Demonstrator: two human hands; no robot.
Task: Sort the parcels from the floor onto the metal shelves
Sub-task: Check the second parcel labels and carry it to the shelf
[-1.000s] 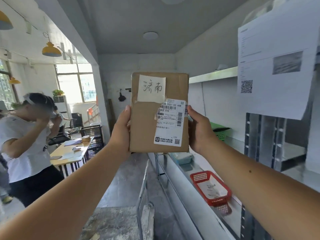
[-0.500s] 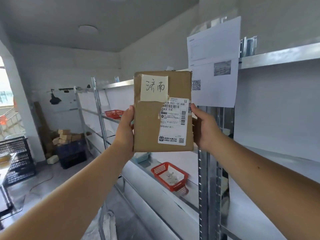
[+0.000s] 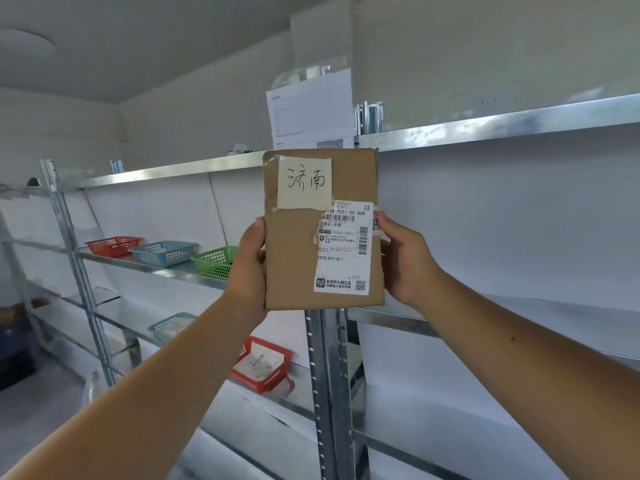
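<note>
On the metal shelves [image 3: 114,260] at 9 o'clock a red basket [image 3: 112,244], a blue basket [image 3: 162,252] and a green basket [image 3: 213,261] stand in a row, then at centre the left hand [image 3: 247,271] and the right hand [image 3: 405,261] grasp the sides of the upright parcel [image 3: 294,258], which covers part of the shelf post [image 3: 325,375] behind it.

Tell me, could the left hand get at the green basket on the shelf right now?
Probably yes: the green basket sits on the open shelf near the left hand, with nothing between them. But that hand grips the parcel, so the right hand would have to hold it alone.
</note>
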